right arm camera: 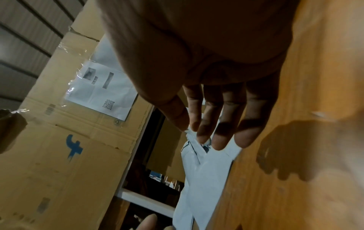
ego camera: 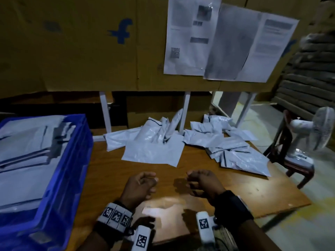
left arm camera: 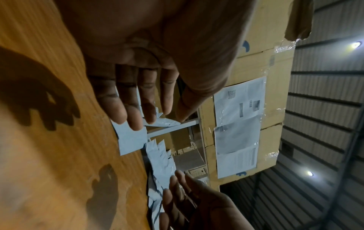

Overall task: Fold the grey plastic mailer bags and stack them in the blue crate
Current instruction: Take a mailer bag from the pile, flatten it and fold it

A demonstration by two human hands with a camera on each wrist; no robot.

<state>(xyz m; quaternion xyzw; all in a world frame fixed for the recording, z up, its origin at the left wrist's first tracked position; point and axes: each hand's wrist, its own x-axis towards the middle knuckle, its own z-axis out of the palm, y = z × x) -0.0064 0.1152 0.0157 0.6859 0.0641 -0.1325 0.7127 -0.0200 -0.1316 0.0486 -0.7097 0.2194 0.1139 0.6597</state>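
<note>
Both hands empty, fingers loosely relaxed: left hand, right hand above wood-grain counter. Crinkled glossy grey mailer bags heaped on counter. Blue crate holds flat folded bags.

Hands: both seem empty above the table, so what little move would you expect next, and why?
Probably a reach forward to the nearest loose mailer. The left hand and right hand hold nothing over bare wooden table, unfolded bags lie heaped beyond them, and the blue crate already holds folded ones.
</note>
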